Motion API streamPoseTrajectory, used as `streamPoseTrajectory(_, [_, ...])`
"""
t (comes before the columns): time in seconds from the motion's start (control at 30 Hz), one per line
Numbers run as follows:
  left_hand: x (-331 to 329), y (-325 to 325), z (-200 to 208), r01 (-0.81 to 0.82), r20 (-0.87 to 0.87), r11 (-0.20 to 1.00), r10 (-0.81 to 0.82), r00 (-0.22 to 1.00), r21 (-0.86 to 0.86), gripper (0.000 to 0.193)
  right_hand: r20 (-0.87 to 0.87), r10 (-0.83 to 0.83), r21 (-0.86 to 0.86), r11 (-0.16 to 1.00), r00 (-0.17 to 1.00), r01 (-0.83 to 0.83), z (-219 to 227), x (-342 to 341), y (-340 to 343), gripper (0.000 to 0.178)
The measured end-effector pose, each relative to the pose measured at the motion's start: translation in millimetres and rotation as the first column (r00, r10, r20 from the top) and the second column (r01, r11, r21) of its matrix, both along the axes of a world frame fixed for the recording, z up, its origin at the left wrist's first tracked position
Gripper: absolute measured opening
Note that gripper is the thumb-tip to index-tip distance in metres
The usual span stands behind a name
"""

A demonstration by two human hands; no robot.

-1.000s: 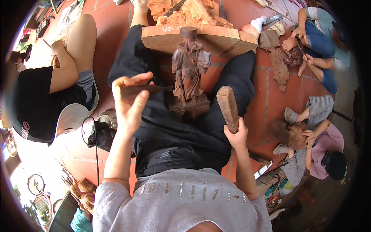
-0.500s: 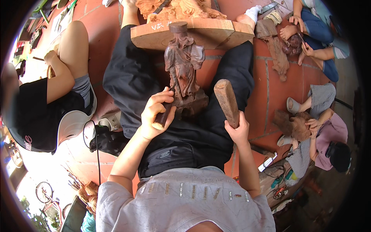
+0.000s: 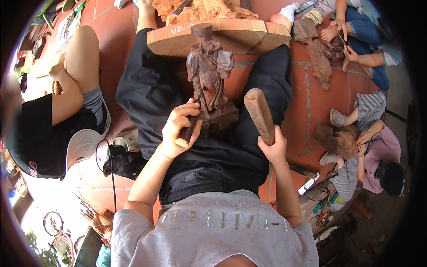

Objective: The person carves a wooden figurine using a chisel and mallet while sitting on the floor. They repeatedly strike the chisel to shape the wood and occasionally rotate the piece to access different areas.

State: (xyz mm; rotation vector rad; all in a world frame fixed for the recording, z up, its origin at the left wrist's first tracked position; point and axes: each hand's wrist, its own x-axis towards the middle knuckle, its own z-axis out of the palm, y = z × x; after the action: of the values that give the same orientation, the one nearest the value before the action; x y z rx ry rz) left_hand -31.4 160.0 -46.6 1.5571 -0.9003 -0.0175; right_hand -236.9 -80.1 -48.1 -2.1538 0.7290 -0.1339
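Between my legs a dark brown carved wooden statue of a robed, hatted figure stands on its own base. My left hand is closed round the dark handle of a chisel, whose pale butt end points back toward me. The chisel's far end lies against the statue's lower left side; its tip is hard to make out there. To the right, my right hand grips a worn wooden mallet by its lower end. The mallet's thick end is raised, apart from both chisel and statue.
Beyond the statue stands a thick pale wood slab with an orange carving on it. A person in a white-brimmed cap sits close on the left. Two people work on wood pieces at right. Cables and tools lie at lower right.
The view has shifted slightly, so the statue and slab sit a little further left. My hands keep the same grips, and the mallet has barely moved.
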Motion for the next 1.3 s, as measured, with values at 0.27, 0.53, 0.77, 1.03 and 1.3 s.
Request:
streamPoseTrajectory(0.27, [0.8, -0.4, -1.5, 0.012, 0.0, 1.0, -0.012, 1.0, -0.01, 0.038, -0.011, 0.005, -0.012, 1.0, 1.0, -0.005, -0.7, -0.5, 0.0, 0.039])
streamPoseTrajectory(0.53, [15.3, 9.2, -9.1, 0.042, -0.134, 0.989, -0.06, 0.989, -0.14, 0.037, -0.002, 0.013, -0.013, 1.0, 1.0, -0.013, 2.8, 3.7, 1.4, 0.037])
streamPoseTrajectory(0.77, [20.3, 13.6, -11.0, 0.08, -0.169, 0.982, -0.109, 0.98, -0.171, 0.035, 0.069, 0.266, -0.206, 0.947, 0.962, -0.247, 29.0, 39.7, 15.0, 0.04])
streamPoseTrajectory(1.03, [17.8, 11.0, -11.9, 0.077, -0.138, 0.981, -0.103, 0.985, -0.18, 0.036, 0.28, 0.614, -0.396, 0.774, 0.738, -0.494, 86.3, 100.5, 51.6, 0.046])
streamPoseTrajectory(1.3, [20.5, 10.8, -15.6, 0.068, -0.131, 0.98, -0.093, 0.987, -0.186, 0.038, -0.085, 0.741, -0.662, 0.457, 0.666, -0.594, 130.2, 114.4, 52.1, 0.032])
